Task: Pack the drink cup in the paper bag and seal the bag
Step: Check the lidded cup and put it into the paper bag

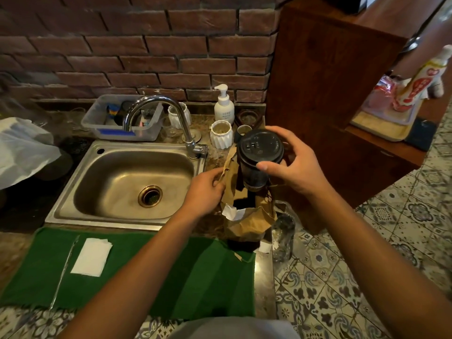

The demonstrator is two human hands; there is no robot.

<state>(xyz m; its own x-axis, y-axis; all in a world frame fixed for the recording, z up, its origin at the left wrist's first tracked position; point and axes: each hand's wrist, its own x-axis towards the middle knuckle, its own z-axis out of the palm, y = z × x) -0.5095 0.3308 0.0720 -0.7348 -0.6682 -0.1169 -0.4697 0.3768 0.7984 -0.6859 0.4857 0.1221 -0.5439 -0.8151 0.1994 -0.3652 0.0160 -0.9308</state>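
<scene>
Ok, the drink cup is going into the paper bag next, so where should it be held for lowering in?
Grip the drink cup just under its black lid, from the right side, as the right hand does, fingers wrapped around the rim. It stands upright over the paper bag, whose mouth the left hand holds open, so the cup's base stays free to drop in.
</scene>
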